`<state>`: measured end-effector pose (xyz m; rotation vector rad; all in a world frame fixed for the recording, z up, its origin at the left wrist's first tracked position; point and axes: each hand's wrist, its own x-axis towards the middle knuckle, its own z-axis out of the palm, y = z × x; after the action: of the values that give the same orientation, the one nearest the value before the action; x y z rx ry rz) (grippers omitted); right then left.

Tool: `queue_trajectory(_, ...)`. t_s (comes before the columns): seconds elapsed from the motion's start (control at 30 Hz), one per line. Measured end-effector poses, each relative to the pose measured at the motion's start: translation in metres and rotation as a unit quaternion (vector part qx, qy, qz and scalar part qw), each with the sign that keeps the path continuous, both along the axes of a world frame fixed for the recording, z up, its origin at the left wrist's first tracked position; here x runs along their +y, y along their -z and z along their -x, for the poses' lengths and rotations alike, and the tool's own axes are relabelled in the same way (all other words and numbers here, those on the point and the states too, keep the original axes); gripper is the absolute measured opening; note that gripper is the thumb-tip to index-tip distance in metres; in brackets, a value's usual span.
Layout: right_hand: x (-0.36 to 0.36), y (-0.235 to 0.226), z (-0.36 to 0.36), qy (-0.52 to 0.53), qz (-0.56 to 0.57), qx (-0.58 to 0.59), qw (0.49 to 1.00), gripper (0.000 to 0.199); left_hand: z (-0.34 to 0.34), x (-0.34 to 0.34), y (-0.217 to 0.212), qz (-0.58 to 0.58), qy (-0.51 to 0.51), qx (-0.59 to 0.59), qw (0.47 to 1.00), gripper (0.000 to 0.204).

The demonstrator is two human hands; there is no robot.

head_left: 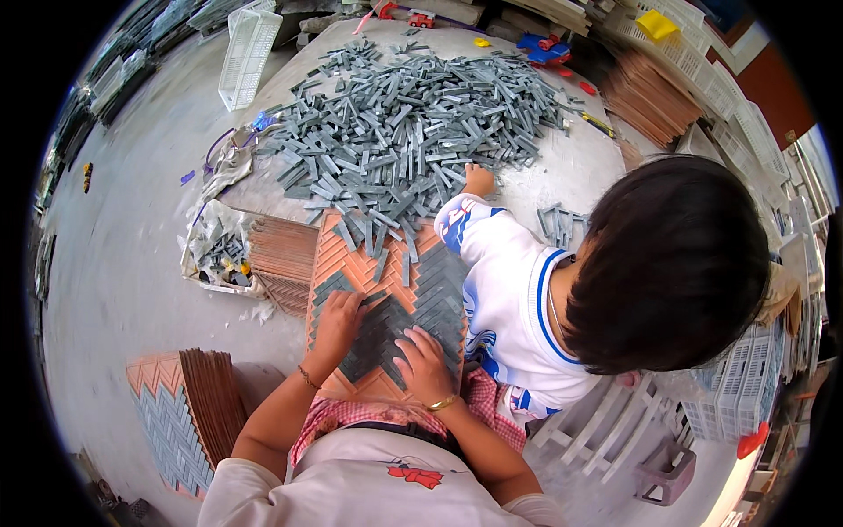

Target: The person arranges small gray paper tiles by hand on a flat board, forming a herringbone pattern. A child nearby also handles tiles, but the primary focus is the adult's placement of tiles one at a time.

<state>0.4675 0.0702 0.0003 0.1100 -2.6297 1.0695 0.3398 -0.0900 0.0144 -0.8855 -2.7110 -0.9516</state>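
In front of me lies an orange board [332, 252] with herringbone grooves. Dark grey stone strips [367, 341] fill many of its grooves in a zigzag, and orange shows elsewhere. My left hand [337, 325] is over the board's left part, fingers closed at the end of a dark strip [376, 298]. My right hand [425, 362] rests on the laid strips at the right, its fingers apart and nothing held. Several loose strips [380, 265] lie across the board's far end, below a big heap of grey strips [413, 123] on the table.
Beside me on the right, another person in a white and blue shirt [518, 281] reaches a hand [479, 180] to the heap's edge. Stacked orange boards [281, 255] and a lined crate [189, 263] stand left. A filled board [171, 426] leans lower left; a stool [665, 472] stands lower right.
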Motion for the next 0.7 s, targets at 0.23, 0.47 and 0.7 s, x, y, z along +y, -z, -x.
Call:
queue_trajectory(0.23,0.009,-0.002,-0.024,0.015,0.063,-0.020,0.998,0.027,-0.008,0.019,0.012,0.005,-0.044,0.021,0.999,0.023)
queue_trajectory(0.47,0.008,-0.011,-0.019,0.011,0.108,-0.016,0.994,0.023,-0.005,0.016,0.012,0.000,-0.023,-0.035,0.999,0.028)
queue_trajectory(0.7,0.024,-0.018,0.047,0.054,0.080,-0.002,0.995,0.017,-0.063,-0.043,-0.045,-0.026,0.047,-0.176,0.983,0.038)
